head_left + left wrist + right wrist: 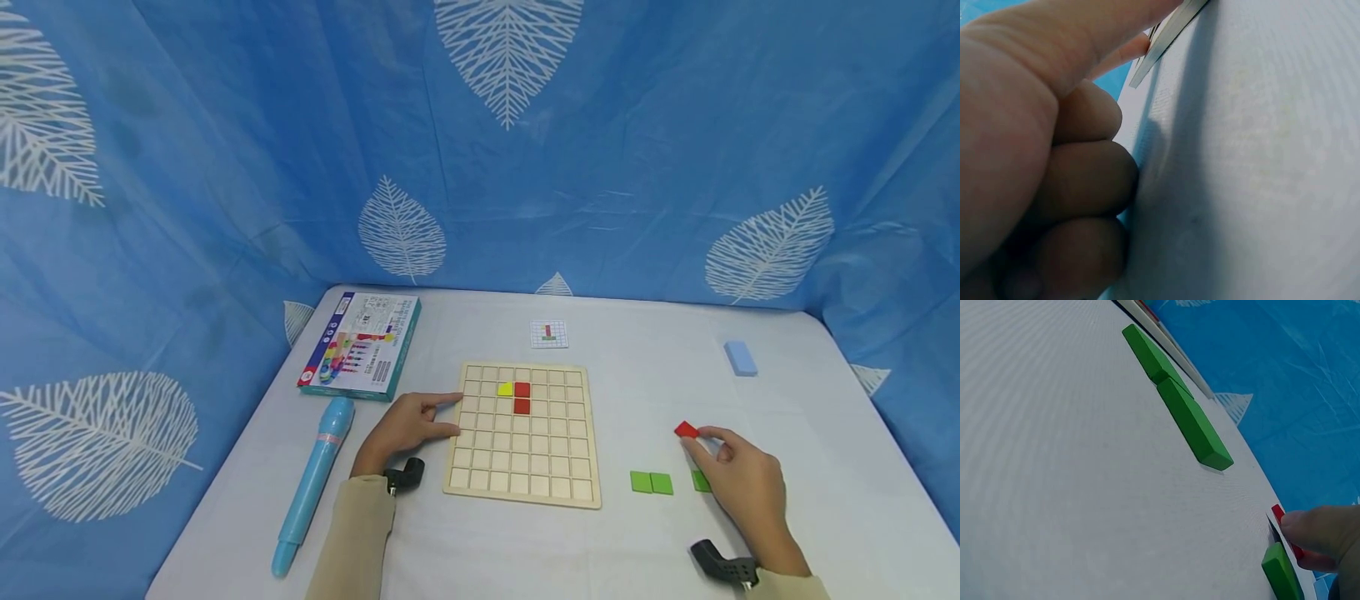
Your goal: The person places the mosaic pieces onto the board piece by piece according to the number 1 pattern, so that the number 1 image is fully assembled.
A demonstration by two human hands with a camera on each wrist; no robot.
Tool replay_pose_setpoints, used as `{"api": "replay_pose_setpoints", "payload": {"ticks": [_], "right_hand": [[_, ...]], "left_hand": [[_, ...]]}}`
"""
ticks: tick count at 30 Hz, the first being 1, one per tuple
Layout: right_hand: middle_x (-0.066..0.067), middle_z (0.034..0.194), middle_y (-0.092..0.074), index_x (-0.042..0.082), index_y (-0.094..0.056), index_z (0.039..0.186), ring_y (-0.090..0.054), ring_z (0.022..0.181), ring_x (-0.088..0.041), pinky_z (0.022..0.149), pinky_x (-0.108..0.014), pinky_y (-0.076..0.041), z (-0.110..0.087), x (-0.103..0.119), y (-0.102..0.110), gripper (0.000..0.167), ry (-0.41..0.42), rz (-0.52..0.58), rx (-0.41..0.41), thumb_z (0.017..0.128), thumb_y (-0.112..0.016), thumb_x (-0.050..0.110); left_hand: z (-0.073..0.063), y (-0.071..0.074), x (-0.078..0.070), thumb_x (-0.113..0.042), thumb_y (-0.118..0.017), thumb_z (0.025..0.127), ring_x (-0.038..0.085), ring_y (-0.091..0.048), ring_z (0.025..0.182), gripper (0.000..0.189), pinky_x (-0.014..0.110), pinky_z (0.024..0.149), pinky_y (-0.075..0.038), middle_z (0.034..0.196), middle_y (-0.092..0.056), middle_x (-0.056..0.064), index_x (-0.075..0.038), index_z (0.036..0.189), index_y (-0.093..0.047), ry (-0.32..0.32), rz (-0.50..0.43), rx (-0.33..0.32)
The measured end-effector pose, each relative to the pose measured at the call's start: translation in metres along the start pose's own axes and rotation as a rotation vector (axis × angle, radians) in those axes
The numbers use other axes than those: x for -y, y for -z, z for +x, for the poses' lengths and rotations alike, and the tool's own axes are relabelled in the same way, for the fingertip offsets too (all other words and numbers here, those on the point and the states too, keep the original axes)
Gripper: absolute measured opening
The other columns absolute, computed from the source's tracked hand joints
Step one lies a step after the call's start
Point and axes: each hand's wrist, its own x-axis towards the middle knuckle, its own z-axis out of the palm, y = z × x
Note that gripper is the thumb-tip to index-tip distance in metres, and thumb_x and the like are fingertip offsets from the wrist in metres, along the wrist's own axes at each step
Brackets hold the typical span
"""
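Note:
A wooden grid board (531, 492) lies on the table with one yellow tile (506, 389) and two red tiles (522, 407) in its cells. My left hand (405, 423) touches the board's left edge with thumb and index finger spread along it. The left wrist view shows its other fingers folded in. To the right of the board, my right hand (746, 475) pinches a red square tile (686, 429) between thumb and fingers. Below that tile, a green tile (1282, 572) is partly covered by this hand in the head view. Two more green tiles (651, 482) lie side by side nearer the board.
Behind the board is a small card (549, 334) with a coloured grid pattern. A blue block (740, 358) lies at the back right. On the left are a printed box (360, 343) and a long light-blue tube (312, 487). Blue leaf-patterned cloth (637, 167) surrounds the table.

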Motion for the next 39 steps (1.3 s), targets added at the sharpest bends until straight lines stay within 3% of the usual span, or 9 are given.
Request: {"api": "replay_pose_setpoints", "payload": {"ticks": [24,39], "right_hand": [[0.0,0.055,-0.04,0.002,-0.074,0.113,-0.033,0.048,-0.016,0.045,-0.029,-0.025,0.001,0.005,0.003,0.033,-0.013,0.068,-0.028,0.091,-0.078,0.027],[0.004,0.053,-0.038,0.003,-0.077,0.107,-0.03,0.046,-0.012,0.046,-0.028,-0.023,-0.001,0.018,0.007,0.03,0.095,0.098,-0.08,0.086,-0.084,0.024]], "left_hand": [[-0.001,0.003,0.0,-0.037,-0.09,0.077,0.014,-0.033,0.054,0.059,0.026,0.05,-0.025,0.059,-0.036,-0.003,-0.032,0.133,-0.07,-0.001,0.004,0.0],[0.001,0.001,0.001,-0.038,-0.09,0.078,0.014,-0.034,0.054,0.06,0.026,0.05,-0.026,0.059,-0.036,-0.003,-0.032,0.134,-0.069,-0.007,0.009,0.005]]}}
